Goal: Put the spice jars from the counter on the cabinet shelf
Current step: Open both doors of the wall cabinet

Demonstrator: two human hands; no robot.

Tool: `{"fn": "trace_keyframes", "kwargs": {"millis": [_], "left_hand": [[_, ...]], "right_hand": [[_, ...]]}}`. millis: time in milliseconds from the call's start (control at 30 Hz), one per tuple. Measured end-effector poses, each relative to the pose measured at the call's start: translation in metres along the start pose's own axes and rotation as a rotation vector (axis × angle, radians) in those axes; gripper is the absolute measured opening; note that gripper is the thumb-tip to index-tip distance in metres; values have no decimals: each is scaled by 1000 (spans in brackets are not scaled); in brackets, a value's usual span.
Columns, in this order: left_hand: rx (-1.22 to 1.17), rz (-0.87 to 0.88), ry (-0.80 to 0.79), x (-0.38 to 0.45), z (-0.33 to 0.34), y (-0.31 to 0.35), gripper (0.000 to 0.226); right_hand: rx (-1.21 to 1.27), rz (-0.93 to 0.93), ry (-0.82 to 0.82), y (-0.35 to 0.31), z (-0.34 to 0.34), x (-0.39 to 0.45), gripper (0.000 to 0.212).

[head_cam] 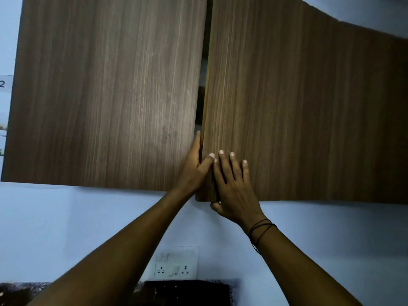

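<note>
A wall cabinet with two brown wood-grain doors fills the upper view. The left door [106,91] looks flush; the right door [309,111] stands slightly ajar, with a dark gap between them. My left hand [195,171] has its fingers curled around the right door's inner edge near the bottom corner, thumb on the front. My right hand [234,186] lies flat on that door's face, fingers spread, thumb under the bottom edge. The shelf and the spice jars are hidden.
A white socket and switch plate [174,265] sits on the pale wall below the cabinet. A dark object [187,292] and a patterned counter strip [19,289] show along the bottom edge. A paper with a digit hangs at far left [4,83].
</note>
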State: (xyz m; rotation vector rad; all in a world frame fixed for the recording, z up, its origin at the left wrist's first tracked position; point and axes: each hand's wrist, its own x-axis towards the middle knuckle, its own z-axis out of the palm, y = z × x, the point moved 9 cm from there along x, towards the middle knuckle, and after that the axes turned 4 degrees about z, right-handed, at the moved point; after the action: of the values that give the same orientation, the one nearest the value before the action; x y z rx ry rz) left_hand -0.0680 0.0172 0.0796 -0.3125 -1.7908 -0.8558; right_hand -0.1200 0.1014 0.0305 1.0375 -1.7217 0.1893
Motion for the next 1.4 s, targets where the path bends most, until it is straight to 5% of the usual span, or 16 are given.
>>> {"fn": "trace_keyframes", "kwargs": {"millis": [267,600,867,1167,1400], "left_hand": [[-326,14,43,16,17,75,53],[-588,99,-8,-13,65,156,52],[-816,136,-161,-25,145,218,62],[-647,261,-132,-34,243,278,51],[-413,370,-179,-30,323,302,53]], "right_hand": [[316,-97,79,30,-64,-35,97],[804,314,244,79,-161,-34,58],[962,480,334,138,-215,-80,54],[986,532,441,212,-270,-130,45],[948,754,483,283,-297,-177,38]]}}
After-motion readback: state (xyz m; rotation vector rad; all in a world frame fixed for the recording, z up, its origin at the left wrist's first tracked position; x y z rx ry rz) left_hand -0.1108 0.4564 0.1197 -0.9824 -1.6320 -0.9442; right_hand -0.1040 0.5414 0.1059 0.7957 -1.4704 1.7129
